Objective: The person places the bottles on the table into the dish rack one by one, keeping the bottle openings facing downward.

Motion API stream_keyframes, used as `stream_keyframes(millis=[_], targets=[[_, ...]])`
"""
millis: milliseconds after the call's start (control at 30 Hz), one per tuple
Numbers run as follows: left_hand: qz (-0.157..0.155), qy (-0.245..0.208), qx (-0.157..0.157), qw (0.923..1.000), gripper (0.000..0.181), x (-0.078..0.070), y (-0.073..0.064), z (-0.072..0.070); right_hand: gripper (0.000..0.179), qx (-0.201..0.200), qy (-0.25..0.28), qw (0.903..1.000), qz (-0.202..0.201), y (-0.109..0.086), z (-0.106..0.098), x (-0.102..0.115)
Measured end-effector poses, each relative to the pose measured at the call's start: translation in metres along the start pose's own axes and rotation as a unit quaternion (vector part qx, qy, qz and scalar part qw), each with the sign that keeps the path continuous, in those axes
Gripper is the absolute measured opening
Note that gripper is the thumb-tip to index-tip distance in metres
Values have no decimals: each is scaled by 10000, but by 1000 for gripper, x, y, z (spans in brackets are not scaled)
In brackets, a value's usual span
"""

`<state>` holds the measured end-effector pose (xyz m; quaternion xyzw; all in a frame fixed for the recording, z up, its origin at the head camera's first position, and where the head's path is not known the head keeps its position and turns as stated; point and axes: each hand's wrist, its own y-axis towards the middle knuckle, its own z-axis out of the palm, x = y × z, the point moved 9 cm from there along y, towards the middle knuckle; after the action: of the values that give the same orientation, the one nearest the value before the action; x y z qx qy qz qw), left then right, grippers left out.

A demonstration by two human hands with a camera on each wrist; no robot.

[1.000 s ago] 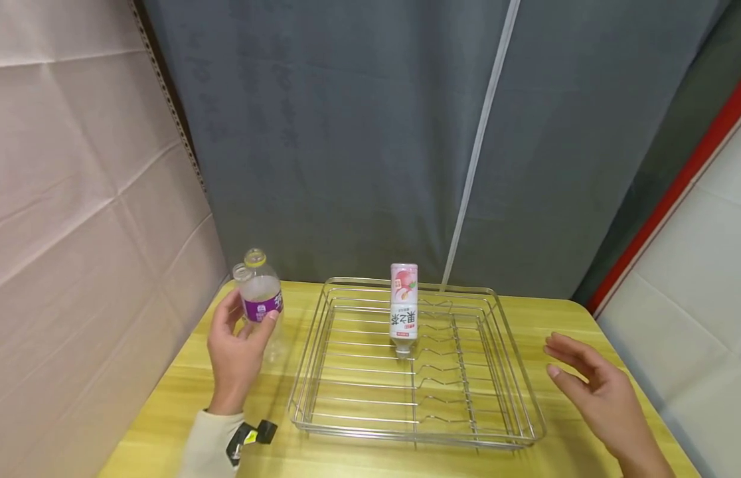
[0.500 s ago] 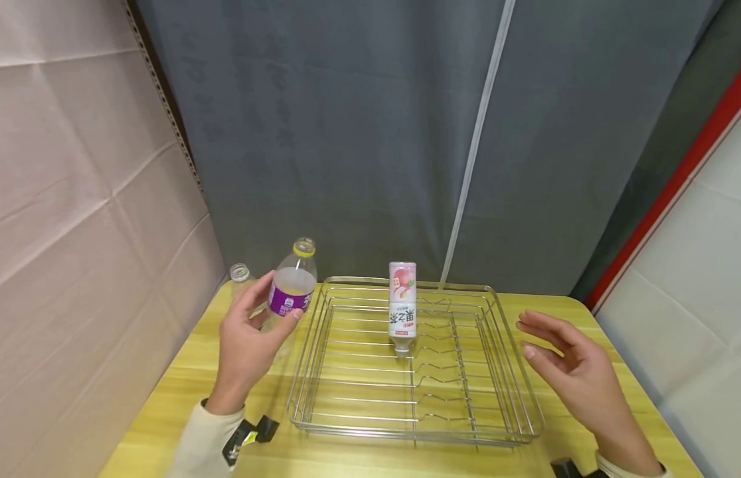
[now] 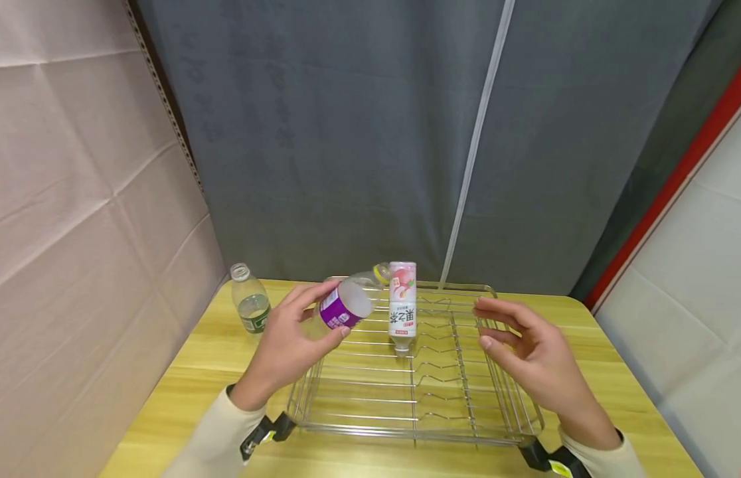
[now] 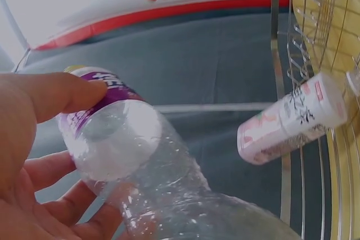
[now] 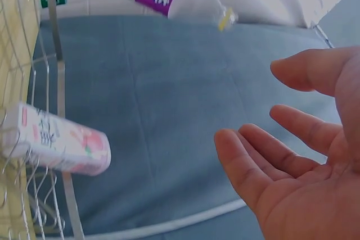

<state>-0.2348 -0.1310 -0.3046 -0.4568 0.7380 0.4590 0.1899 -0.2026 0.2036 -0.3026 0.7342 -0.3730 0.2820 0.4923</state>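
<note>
My left hand (image 3: 295,338) grips a clear plastic bottle (image 3: 345,304) with a purple label and a yellow ring at its uncapped neck. The bottle is tilted, its neck pointing up and to the right above the wire rack (image 3: 361,435). In the left wrist view, the thumb and fingers curl round this bottle (image 4: 140,150). Upside down in the rack stands a pink and white bottle (image 3: 403,299), neck downward. Over the rack's right side, my right hand (image 3: 528,348) holds nothing, its fingers relaxed and apart from the thumb.
Behind my left hand, an uncapped clear bottle with a green label (image 3: 251,305) stands on the wooden table (image 3: 185,392). A grey curtain (image 3: 346,133) hangs at the back, with pale cloth (image 3: 78,232) at the left side.
My left hand has carried the purple-labelled bottle rightward from beside the green-labelled one and tipped it from upright to slanted. My right hand has moved left, over the rack's edge.
</note>
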Motion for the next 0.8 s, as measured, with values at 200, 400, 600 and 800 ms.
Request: stream_keyframes(millis=[200, 400, 600, 800], targets=[[170, 298, 679, 9971, 69, -15, 4, 24, 55, 273, -190, 9994, -94, 11, 20, 10], [318, 597, 1456, 9870, 70, -26, 2, 48, 52, 490, -478, 9967, -435, 19, 39, 20], [588, 920, 2059, 9725, 69, -36, -1, 70, 47, 696, -911, 9917, -584, 24, 55, 20], [613, 938, 2346, 9656, 67, -43, -2, 83, 43, 995, -1111, 9872, -567, 24, 70, 13]])
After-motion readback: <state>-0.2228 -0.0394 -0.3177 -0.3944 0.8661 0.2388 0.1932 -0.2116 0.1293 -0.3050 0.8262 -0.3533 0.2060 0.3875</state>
